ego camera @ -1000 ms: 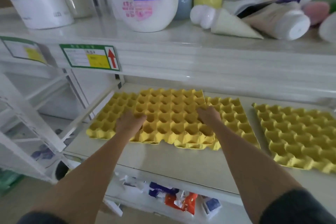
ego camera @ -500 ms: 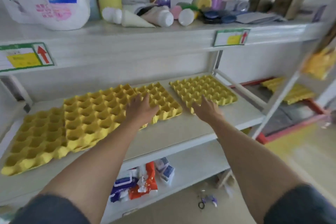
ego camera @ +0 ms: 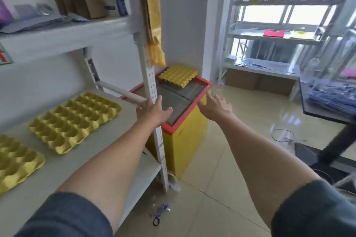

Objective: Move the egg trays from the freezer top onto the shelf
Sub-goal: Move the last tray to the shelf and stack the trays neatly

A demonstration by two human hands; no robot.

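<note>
While both hands reach out empty with fingers released, the left hand (ego camera: 154, 112) and right hand (ego camera: 216, 105) hover well short of the egg tray (ego camera: 178, 75) on the freezer top (ego camera: 179, 102).

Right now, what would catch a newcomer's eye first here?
Bright yellow moulded egg trays lie on the white shelf at left, and another stack sits on the red-rimmed yellow freezer. Two bare hands, left and right, reach open toward it.
</note>
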